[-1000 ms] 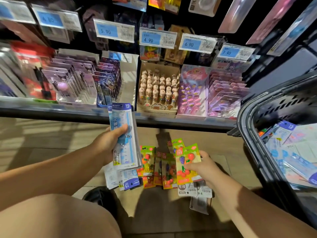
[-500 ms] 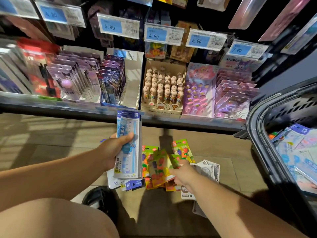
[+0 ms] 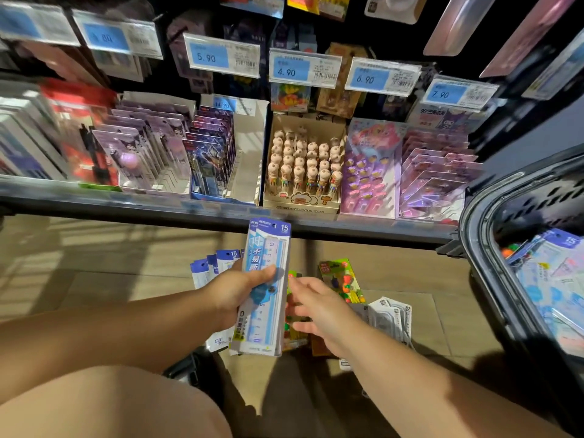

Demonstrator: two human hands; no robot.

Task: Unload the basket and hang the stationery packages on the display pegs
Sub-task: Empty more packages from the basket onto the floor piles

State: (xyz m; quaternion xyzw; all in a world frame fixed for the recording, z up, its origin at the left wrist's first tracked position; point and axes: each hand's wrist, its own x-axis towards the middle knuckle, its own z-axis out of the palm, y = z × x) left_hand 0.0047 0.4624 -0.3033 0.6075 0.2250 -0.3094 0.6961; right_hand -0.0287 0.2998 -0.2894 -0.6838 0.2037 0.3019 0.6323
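Several ruler packs (image 3: 266,279) at frame centre, gripped upright in left hand (image 3: 232,294). Right hand (image 3: 319,308) just beside them, fingers spread, holding nothing. Basket (image 3: 471,235) at right edge, partly filled.

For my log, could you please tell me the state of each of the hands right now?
Left hand: closed, holding the ruler packs.
Right hand: open, holding nothing.

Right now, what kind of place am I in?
Most likely a stationery aisle in a shop: blue price tags hang above, a shelf holds boxed pens and carded packs, and a basket of ruler packs stands on the right.
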